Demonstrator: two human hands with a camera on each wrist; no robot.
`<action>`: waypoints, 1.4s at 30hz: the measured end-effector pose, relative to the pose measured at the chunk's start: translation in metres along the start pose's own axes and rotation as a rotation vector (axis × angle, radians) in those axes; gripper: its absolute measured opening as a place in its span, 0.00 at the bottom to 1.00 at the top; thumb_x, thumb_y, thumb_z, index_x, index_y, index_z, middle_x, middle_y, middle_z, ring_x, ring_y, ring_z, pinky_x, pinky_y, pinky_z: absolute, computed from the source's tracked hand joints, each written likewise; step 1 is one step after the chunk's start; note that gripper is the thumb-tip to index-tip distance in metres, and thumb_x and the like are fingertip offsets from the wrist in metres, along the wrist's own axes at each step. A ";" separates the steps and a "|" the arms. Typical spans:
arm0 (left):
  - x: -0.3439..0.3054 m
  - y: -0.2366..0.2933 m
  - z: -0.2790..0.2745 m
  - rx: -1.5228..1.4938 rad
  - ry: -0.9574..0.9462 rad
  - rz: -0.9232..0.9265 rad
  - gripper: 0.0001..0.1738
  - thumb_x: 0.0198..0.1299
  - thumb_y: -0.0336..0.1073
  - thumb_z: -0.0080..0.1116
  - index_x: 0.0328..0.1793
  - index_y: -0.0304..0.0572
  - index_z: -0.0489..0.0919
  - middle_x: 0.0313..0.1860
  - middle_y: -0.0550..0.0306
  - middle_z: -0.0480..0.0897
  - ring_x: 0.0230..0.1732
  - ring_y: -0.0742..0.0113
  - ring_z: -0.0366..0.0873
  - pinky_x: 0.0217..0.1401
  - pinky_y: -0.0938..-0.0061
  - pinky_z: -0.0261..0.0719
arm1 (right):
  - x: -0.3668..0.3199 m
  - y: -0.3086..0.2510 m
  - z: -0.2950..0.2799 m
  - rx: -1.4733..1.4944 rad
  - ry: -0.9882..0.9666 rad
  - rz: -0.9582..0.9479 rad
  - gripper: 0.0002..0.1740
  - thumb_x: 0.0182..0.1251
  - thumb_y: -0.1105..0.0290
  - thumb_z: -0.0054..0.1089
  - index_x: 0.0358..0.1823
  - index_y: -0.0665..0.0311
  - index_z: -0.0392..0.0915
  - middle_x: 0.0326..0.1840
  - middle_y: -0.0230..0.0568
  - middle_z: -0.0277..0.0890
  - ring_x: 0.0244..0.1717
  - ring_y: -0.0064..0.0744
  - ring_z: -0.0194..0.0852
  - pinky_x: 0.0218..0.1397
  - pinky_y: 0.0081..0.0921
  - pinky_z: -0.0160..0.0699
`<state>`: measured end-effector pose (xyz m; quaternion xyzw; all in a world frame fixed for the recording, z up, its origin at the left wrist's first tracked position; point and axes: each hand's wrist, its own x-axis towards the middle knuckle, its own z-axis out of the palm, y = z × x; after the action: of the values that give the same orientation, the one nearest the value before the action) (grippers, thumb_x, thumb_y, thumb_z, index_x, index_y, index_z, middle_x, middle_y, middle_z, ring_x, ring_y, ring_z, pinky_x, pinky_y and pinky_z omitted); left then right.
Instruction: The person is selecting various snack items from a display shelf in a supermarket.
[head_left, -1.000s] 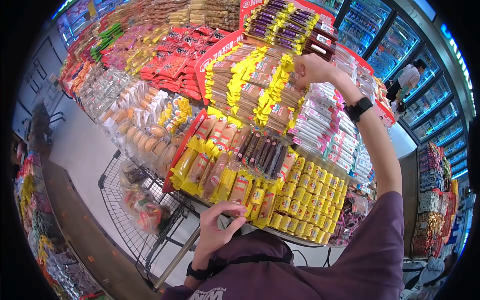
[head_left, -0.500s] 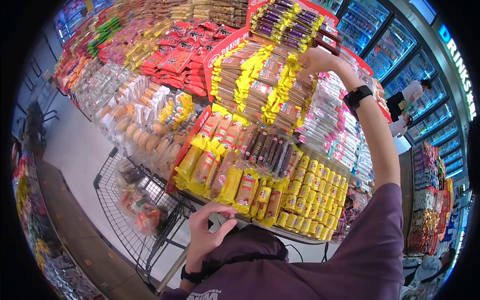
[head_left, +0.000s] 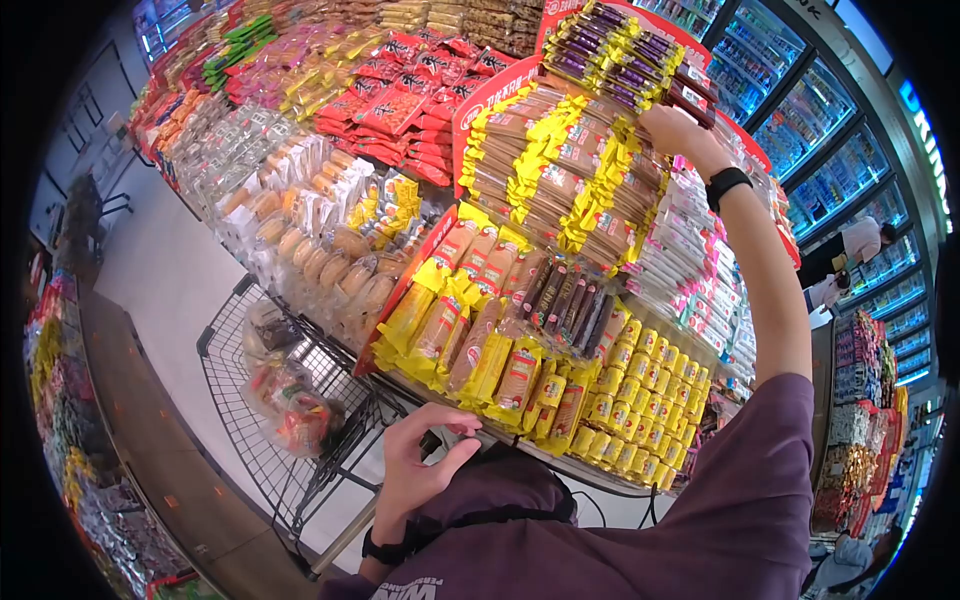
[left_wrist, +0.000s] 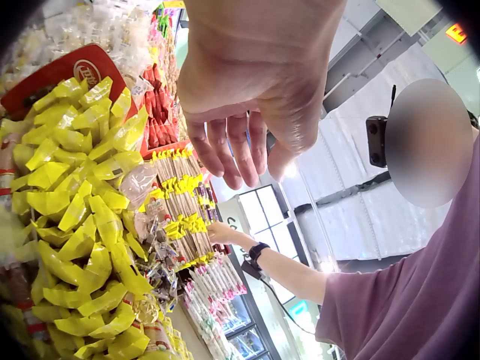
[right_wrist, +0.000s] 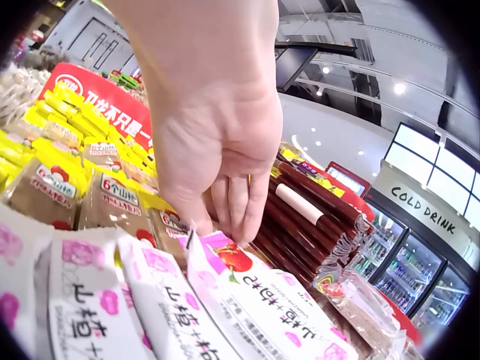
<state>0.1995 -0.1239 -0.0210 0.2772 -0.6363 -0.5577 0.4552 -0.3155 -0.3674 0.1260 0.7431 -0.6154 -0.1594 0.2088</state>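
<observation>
**Wire cart near left, drink fridges far right**

The cart holds filled plastic bags. Beyond it lie wrapped round buns, with red packets heaped farther back and green packets farther still, to the left. A long brown ledge runs down the near left. The glass-doored fridges stand under a COLD DRINK sign, a person in a white top beside them.

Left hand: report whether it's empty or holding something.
Empty: the left wrist view shows the left hand with nothing in its fingers.
</observation>
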 end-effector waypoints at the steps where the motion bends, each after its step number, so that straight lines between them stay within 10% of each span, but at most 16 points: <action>1: 0.000 -0.001 0.000 -0.007 0.007 0.007 0.16 0.52 0.19 0.69 0.49 0.33 0.82 0.41 0.50 0.87 0.40 0.64 0.85 0.48 0.71 0.81 | 0.002 0.001 -0.001 -0.001 -0.034 0.005 0.11 0.50 0.77 0.66 0.38 0.69 0.82 0.42 0.53 0.83 0.49 0.55 0.83 0.51 0.46 0.83; 17: 0.007 0.000 -0.003 0.011 0.019 -0.032 0.15 0.52 0.20 0.70 0.47 0.35 0.85 0.42 0.55 0.89 0.41 0.68 0.86 0.49 0.75 0.82 | 0.023 -0.048 -0.050 0.189 0.405 -0.153 0.05 0.57 0.72 0.65 0.32 0.66 0.84 0.30 0.53 0.81 0.37 0.56 0.82 0.43 0.48 0.82; 31: 0.006 -0.001 -0.007 0.036 0.070 -0.074 0.14 0.52 0.22 0.69 0.47 0.33 0.84 0.38 0.54 0.87 0.39 0.67 0.83 0.48 0.72 0.81 | 0.053 -0.054 -0.038 0.221 0.048 -0.079 0.18 0.62 0.59 0.71 0.48 0.62 0.83 0.37 0.51 0.85 0.45 0.56 0.84 0.49 0.47 0.83; 42: 0.007 -0.005 -0.004 0.072 0.153 -0.085 0.10 0.58 0.20 0.67 0.46 0.32 0.84 0.33 0.56 0.88 0.35 0.72 0.84 0.43 0.79 0.80 | 0.040 -0.055 -0.049 0.238 0.290 -0.115 0.15 0.72 0.60 0.61 0.51 0.62 0.85 0.39 0.53 0.86 0.42 0.53 0.85 0.49 0.44 0.82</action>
<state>0.1994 -0.1329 -0.0240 0.3621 -0.6070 -0.5303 0.4682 -0.2367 -0.3929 0.1411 0.8117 -0.5498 0.0117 0.1966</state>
